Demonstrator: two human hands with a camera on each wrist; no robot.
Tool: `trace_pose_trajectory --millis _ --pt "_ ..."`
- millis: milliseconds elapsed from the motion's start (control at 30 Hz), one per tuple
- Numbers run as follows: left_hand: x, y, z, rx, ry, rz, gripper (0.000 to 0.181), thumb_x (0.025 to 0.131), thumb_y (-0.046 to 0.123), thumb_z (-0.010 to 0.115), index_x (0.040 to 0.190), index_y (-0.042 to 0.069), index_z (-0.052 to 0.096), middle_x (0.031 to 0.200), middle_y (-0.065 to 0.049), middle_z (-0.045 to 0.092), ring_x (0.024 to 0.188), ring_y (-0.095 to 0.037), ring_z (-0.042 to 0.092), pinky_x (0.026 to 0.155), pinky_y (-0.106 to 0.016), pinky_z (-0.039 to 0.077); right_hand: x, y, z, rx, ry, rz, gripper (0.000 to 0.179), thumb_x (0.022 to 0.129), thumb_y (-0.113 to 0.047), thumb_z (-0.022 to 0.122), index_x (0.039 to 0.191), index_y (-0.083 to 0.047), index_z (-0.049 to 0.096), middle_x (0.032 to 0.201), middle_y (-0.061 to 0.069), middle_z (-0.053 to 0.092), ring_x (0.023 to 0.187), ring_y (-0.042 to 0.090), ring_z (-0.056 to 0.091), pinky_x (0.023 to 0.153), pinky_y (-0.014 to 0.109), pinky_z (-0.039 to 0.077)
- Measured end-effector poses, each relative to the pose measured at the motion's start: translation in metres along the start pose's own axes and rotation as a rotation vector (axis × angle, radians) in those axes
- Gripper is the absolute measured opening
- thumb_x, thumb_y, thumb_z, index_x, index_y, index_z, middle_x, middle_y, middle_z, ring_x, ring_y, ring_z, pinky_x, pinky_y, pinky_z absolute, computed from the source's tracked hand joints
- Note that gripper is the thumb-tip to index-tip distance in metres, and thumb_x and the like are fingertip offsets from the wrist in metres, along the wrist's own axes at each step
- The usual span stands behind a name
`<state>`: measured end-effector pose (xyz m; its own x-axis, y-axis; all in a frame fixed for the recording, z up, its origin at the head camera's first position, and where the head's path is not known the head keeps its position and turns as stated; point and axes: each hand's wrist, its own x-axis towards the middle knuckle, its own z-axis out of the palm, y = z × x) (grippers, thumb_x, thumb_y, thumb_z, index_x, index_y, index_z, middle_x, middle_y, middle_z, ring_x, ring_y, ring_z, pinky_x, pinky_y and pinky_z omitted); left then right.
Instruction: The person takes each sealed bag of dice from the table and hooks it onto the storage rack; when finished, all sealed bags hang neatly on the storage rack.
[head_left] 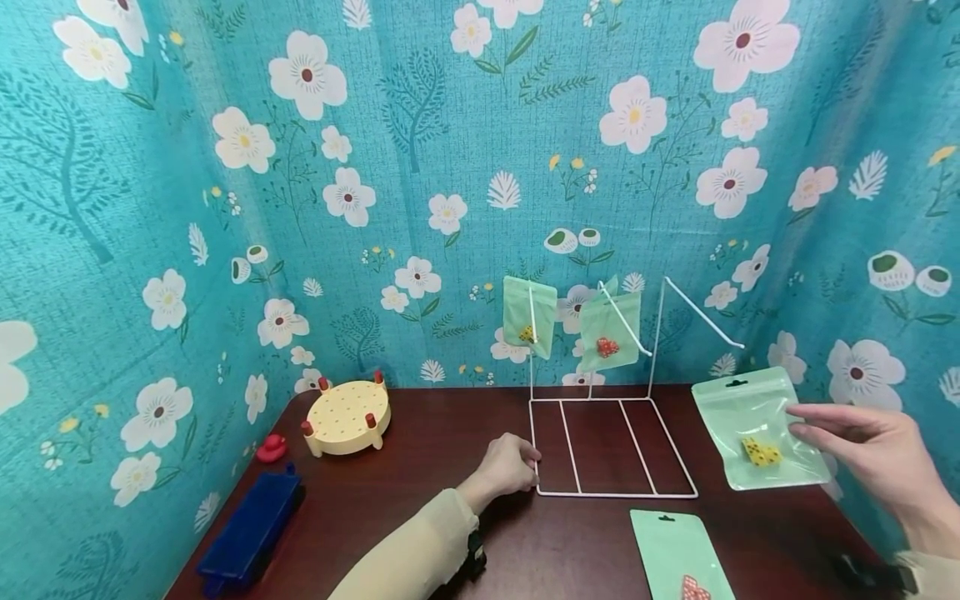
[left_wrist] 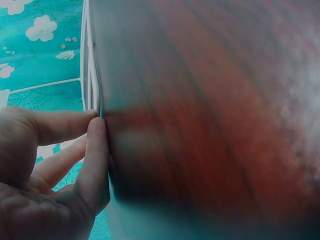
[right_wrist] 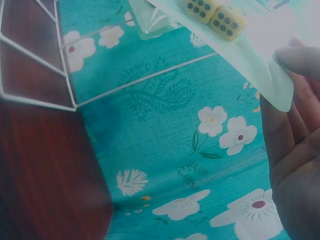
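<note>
My right hand (head_left: 873,450) pinches the right edge of a pale green zip bag (head_left: 723,408) with yellow dice (head_left: 761,452) inside, held up right of a white wire display rack (head_left: 615,495). In the right wrist view the dice (right_wrist: 227,23) show black dots. At the rack's front left corner, my left hand (head_left: 504,467) pinches the base wire; the left wrist view shows thumb and finger (left_wrist: 97,150) meeting there. From the rack's left hook hangs a bag with yellow dice (head_left: 517,304); on the middle hook hangs one with red dice (head_left: 633,312). The right hook (head_left: 705,313) is bare.
Another green bag (head_left: 667,542) with red dice lies on the dark table (head_left: 555,542) in front of the rack. To the left are a cream pegged toy stand (head_left: 348,412), a red rubber duck (head_left: 272,448) and a long blue object (head_left: 251,525). Flowered curtain (head_left: 450,125) encloses the table.
</note>
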<state>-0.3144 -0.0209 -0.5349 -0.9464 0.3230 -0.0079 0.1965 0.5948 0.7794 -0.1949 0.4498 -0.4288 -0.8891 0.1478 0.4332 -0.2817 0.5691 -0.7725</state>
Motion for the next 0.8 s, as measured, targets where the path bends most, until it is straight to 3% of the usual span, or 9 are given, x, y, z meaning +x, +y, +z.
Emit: trace_pose_trajectory --millis 400,633,800 --pt "0.001 -0.002 0.002 -0.008 0.004 0.006 0.031 0.078 -0.007 0.087 0.108 0.001 0.086 0.081 0.002 0.074 0.059 -0.006 0.068 0.058 -0.023 0.058 -0.008 -0.014 -0.001 0.029 0.084 -0.005 0.032 0.100 0.012 0.075 0.119 -0.010 0.088 0.098 -0.039 0.078 0.080 -0.010 0.075 0.071 0.006 0.056" --pt "0.000 -0.001 0.001 -0.007 0.000 -0.007 0.030 0.080 -0.007 0.088 0.110 0.001 0.086 0.081 0.003 0.074 0.061 -0.007 0.068 0.058 -0.024 0.058 -0.001 -0.022 -0.003 0.103 0.140 -0.081 0.033 0.100 0.018 0.070 0.123 -0.001 0.084 0.102 -0.033 0.081 0.085 -0.012 0.077 0.074 0.006 0.058" --pt "0.000 -0.001 0.001 -0.006 -0.001 -0.005 0.031 0.080 -0.007 0.088 0.111 0.001 0.086 0.081 0.003 0.074 0.062 -0.007 0.068 0.058 -0.024 0.058 0.003 -0.026 -0.001 0.100 0.148 -0.107 0.034 0.100 0.018 0.070 0.126 0.001 0.083 0.105 -0.033 0.081 0.087 -0.012 0.077 0.077 0.005 0.058"
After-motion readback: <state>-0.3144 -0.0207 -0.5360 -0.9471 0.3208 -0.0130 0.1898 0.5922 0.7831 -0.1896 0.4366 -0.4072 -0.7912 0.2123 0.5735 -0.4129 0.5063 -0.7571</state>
